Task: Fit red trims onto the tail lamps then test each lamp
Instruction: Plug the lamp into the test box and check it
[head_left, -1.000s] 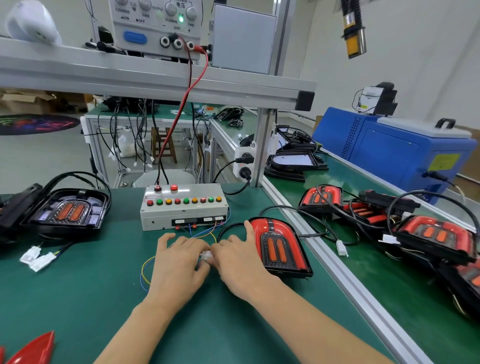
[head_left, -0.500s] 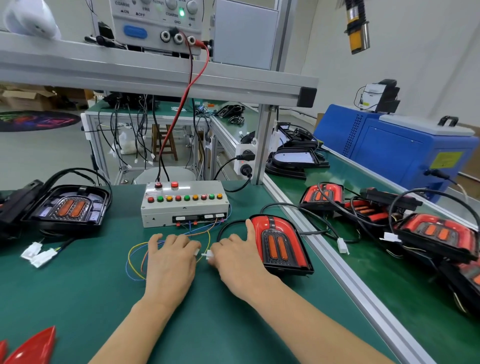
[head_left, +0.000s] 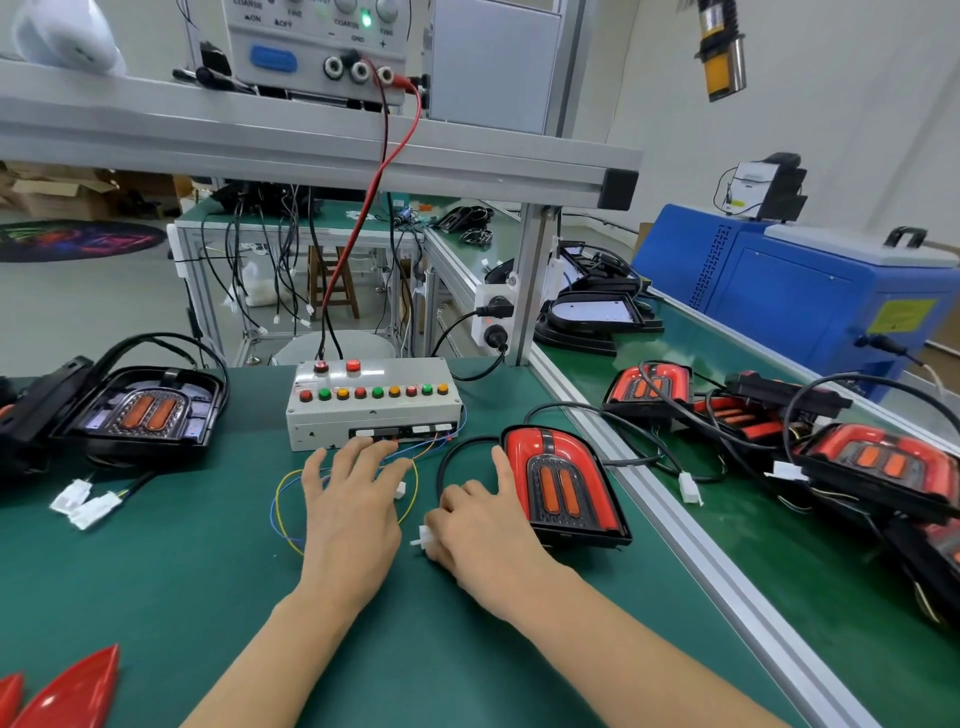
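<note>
While my right hand (head_left: 483, 535) pinches the trimmed lamp's (head_left: 563, 483) connector (head_left: 422, 538), left hand (head_left: 350, 506) spread flat, untrimmed lamp (head_left: 140, 410) awaits trims (head_left: 72, 686).

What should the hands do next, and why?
Probably lift the lamp over to the belt: the right hand pinches its white plug, apart from the tester's plug, and the left hand lies open.

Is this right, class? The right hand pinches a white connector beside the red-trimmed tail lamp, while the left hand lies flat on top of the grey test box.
Not quite. The head view shows the left hand on the green mat in front of the grey test box, over the coloured wires, not on top of it. The right hand does pinch the white connector beside the red-trimmed tail lamp.
</note>
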